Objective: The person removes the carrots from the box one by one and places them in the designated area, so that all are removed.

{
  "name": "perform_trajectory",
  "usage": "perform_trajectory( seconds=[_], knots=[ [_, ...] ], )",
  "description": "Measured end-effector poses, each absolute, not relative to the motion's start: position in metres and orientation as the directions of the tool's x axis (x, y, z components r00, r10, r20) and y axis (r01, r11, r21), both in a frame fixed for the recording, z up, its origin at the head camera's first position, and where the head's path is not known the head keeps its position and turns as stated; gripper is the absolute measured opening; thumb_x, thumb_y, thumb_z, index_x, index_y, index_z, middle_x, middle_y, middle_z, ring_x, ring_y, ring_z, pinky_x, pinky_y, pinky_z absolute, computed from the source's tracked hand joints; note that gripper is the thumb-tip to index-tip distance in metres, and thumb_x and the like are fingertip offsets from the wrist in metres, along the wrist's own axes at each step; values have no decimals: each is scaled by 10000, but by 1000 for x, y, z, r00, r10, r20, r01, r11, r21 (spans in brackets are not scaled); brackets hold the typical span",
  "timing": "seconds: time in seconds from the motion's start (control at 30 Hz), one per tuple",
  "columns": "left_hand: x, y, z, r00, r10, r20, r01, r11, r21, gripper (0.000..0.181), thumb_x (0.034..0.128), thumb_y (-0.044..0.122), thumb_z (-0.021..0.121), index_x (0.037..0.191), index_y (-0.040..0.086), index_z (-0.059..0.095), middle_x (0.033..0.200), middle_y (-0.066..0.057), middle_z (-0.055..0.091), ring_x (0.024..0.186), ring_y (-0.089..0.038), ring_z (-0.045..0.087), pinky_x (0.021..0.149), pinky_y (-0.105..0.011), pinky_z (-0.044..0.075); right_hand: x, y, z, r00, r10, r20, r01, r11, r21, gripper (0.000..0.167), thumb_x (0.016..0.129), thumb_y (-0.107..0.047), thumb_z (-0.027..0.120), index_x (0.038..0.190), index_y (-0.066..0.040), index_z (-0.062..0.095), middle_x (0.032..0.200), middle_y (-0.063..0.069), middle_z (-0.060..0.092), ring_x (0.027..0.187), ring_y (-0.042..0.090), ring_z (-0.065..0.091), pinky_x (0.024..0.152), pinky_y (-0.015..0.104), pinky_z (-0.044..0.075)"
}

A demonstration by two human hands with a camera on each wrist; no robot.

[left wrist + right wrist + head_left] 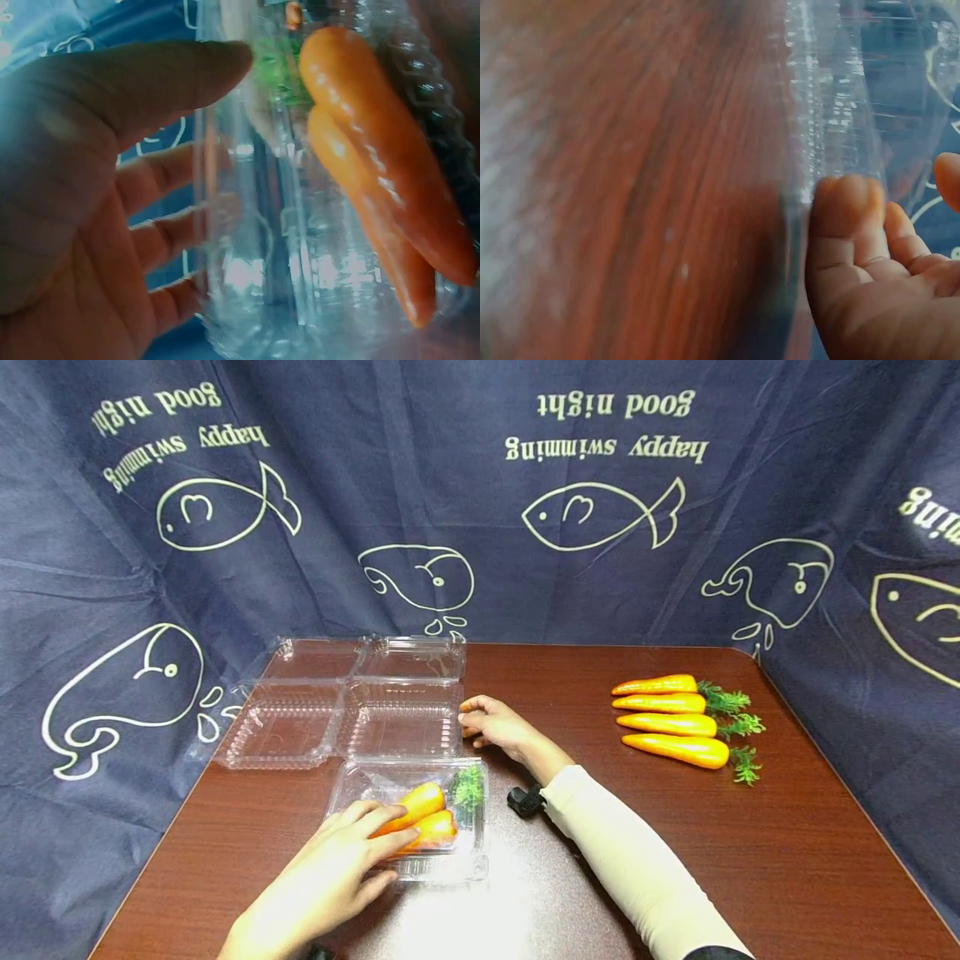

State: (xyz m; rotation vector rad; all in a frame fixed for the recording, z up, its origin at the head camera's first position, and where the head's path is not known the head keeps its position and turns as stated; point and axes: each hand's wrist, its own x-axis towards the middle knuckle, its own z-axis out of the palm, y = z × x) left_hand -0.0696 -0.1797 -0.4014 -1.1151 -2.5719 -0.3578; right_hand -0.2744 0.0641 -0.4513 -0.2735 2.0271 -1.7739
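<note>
A closed clear plastic clamshell box [474, 847] lies at the table's front middle, with two orange carrots [433, 831] and their green tops [468, 788] visible inside. My left hand [322, 864] rests over its lid from the left, fingers spread and fairly straight. In the left wrist view, the thumb [187, 71] extends in front of the box's clear edge. Just behind stands an open clear box [405, 722]. Fingertips of my right hand [497, 727] touch its right side; in the right wrist view, the thumb [949, 180] stands apart from the fingers.
Another open clear box [281, 731] stands to the left, its lid [318, 660] folded back. Several carrots [675, 747] with green tops lie in a row on the right of the brown table [810, 860]. A dark blue printed cloth [495, 585] hangs around the table.
</note>
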Motion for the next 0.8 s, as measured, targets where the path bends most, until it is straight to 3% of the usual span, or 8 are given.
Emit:
perform_trajectory(
  seconds=[0.17,0.4,0.6,0.8],
  knots=[
    [-73,-173,-409,-595,673,440,774,627,88,502,683,215,838,1168,220,711,1229,5,628,1090,-202,539,856,-444,470,-266,82,-450,-886,-432,-169,122,135,-983,364,998,-95,538,1315,72,474,1286,218,539,1120,325,590,797,360,524],
    [-72,-167,-415,-550,678,488,802,593,79,504,709,217,815,1200,196,706,1277,-29,629,1124,-241,540,910,-468,446,-239,105,-441,-876,-469,-113,80,89,-993,438,1011,-112,503,1354,139,394,1404,332,429,1269,458,485,963,503,474],
    [-71,-154,-419,-534,684,497,815,574,86,505,734,220,811,1225,194,697,1275,-18,634,1155,-239,530,933,-461,446,-213,123,-440,-856,-502,-122,54,148,-988,473,1006,-186,537,1360,100,409,1396,300,463,1261,399,503,921,433,455],
    [-70,-136,-422,-534,693,485,816,572,81,485,779,239,785,1251,203,682,1304,-3,621,1179,-232,517,952,-449,442,-196,139,-444,-846,-516,-134,48,177,-983,489,981,-183,581,1350,97,426,1310,262,513,1069,238,550,772,318,440]
  ],
)
